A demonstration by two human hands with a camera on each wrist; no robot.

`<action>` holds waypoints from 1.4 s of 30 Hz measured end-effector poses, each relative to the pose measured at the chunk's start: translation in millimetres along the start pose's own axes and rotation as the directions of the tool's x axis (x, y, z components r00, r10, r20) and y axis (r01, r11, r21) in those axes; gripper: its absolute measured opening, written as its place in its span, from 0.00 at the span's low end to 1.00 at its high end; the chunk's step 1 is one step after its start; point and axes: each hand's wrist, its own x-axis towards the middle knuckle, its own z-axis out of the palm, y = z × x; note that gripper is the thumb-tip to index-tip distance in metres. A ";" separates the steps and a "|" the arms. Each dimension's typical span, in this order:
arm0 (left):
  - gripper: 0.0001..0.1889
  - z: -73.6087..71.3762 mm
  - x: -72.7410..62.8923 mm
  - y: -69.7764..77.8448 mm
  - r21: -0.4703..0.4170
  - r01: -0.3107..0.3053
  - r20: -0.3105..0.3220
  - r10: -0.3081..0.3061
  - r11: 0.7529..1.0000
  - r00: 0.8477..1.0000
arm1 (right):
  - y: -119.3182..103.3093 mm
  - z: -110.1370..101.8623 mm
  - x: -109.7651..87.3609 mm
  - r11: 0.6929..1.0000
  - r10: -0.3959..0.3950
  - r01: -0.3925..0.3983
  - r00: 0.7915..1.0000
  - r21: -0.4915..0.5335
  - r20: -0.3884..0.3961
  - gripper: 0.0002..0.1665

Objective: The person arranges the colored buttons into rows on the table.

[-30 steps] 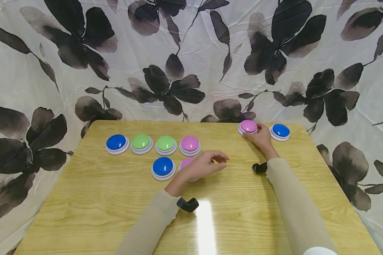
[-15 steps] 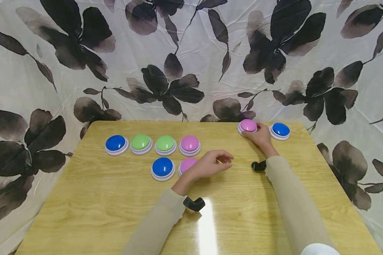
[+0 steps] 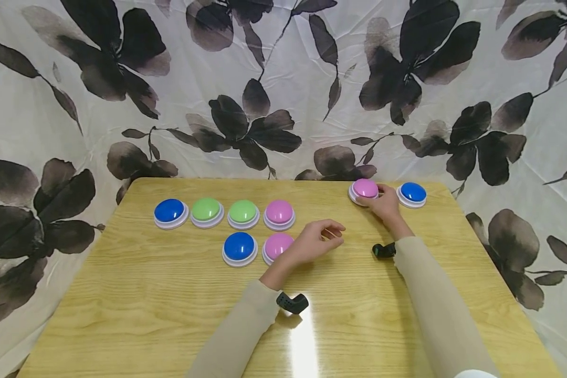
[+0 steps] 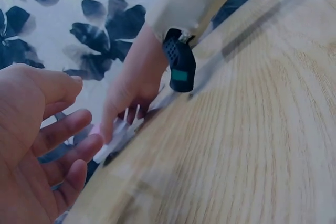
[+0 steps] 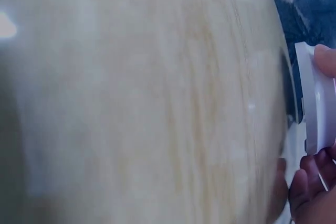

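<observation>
At the table's far right, my right hand [image 3: 386,203] grips a pink push button [image 3: 365,188] by its white base. In the right wrist view the white base [image 5: 317,103] sits between thumb and fingers, and a narrow gap shows between it and the table. A blue push button [image 3: 413,192] stands just right of that hand. My left hand [image 3: 317,240] hovers over the middle of the table with loosely bent fingers and nothing in them. Its wrist partly covers another pink push button [image 3: 277,244]. The left wrist view shows the same hand [image 4: 37,140], palm visible.
Left of centre, a back row holds a blue button [image 3: 169,210], two green buttons, one of them [image 3: 206,209] beside the blue, and a pink button [image 3: 279,212]. Another blue button [image 3: 238,247] stands in front of them. Floral cloth [image 3: 331,105] hangs behind the wooden table [image 3: 146,315].
My left hand has shifted a little to the right, uncovering more of the pink button beneath its wrist. The right hand keeps its grip on the far pink button with almost no movement.
</observation>
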 end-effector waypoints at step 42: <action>0.34 -12.9 -11.1 -5.6 -0.020 0.004 -0.067 -0.005 1.000 0.998 | -70.0 -34.6 -134.6 0.948 -0.307 0.319 0.922 -0.012 0.237 0.49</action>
